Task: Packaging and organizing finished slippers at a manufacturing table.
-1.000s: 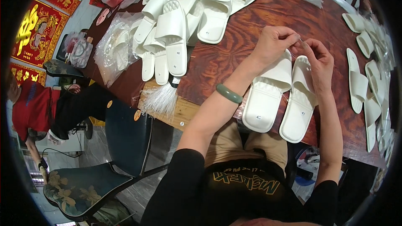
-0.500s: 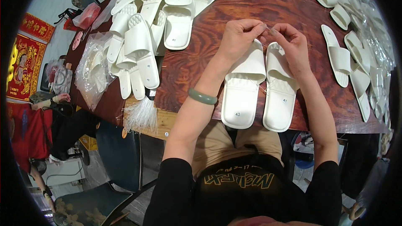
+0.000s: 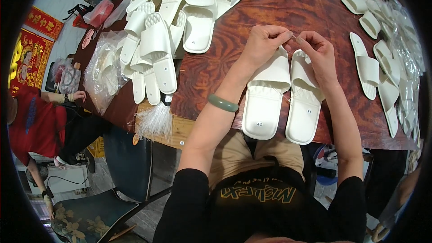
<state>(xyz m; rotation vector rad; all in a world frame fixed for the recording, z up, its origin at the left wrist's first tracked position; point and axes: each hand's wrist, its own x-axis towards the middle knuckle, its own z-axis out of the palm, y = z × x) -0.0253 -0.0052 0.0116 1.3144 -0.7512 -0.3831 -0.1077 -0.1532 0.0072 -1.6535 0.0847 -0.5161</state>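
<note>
Two white slide slippers lie side by side on the dark red wooden table (image 3: 252, 13) in front of me, the left slipper (image 3: 265, 96) and the right slipper (image 3: 305, 103), heels over the table's near edge. My left hand (image 3: 263, 42) and my right hand (image 3: 315, 47) meet just above the slippers' toe ends. Both pinch a small thin clear thing between their fingertips; I cannot tell what it is. A green bangle (image 3: 222, 103) sits on my left wrist.
A heap of white slippers (image 3: 166, 22) covers the table's far left, beside a clear plastic bag (image 3: 105, 69). More white slippers (image 3: 371, 58) line the right edge. A bundle of white plastic ties (image 3: 155, 121) hangs at the near left edge. A person in red (image 3: 36, 121) sits at left.
The view has shifted, so the table and slippers sit lower and nearer the middle. My hands stay pinched together above the two slippers.
</note>
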